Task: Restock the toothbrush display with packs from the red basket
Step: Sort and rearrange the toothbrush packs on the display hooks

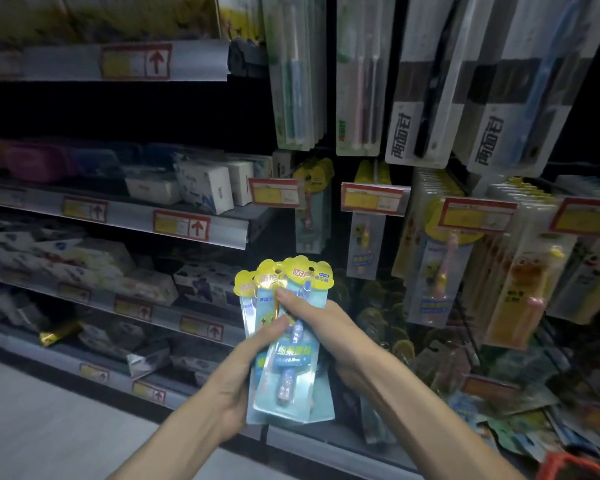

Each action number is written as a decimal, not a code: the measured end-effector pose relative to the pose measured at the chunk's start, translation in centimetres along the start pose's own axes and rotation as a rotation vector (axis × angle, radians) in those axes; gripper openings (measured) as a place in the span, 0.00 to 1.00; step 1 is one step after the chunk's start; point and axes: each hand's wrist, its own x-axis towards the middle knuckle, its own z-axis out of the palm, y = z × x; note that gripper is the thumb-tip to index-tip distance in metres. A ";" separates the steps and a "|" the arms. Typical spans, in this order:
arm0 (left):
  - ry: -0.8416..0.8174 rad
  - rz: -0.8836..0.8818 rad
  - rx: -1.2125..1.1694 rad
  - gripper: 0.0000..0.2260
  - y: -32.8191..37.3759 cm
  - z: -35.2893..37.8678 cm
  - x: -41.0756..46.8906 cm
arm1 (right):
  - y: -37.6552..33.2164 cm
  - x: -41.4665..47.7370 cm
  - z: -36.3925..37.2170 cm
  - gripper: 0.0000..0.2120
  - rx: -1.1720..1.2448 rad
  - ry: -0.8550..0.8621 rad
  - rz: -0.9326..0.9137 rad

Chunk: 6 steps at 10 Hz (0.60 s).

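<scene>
A person stands at a shop's dental-care aisle with a small fan of children's toothbrush packs (293,379) held upright in both hands, yellow cloud-shaped headers at the top. The left hand (238,379) grips the stack from the left side, thumb laid across the front, and carries most of it. The right hand (329,323) comes in from the right, thumb and fingertips pinching the upper part of the front pack, apparently to peel it off the fan. The red basket (568,467) shows only as a bit of rim at the lower right corner, below the right forearm, with the held packs well apart from it. The display lies above and to the right of the hands: a row of hanging packs (311,216) with the same yellow header sits almost straight above the fan, behind a red-and-yellow price tag (273,192), and further rows hang off to the right. The packs' long axis runs vertically, matching how the hung ones lie, so the next move looks like a lift upward and forward with little turning. The right hand is the nearer one to the hooks. Whether the header holes line up with a hook cannot be told, since the hooks themselves are lost in shadow. Boxed goods fill the shelves (201,233) to the left.
</scene>
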 end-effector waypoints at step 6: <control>-0.110 -0.100 -0.153 0.26 0.2 -3.0 0.1 | 0.9 1.7 -0.2 0.17 0.114 -0.071 0.088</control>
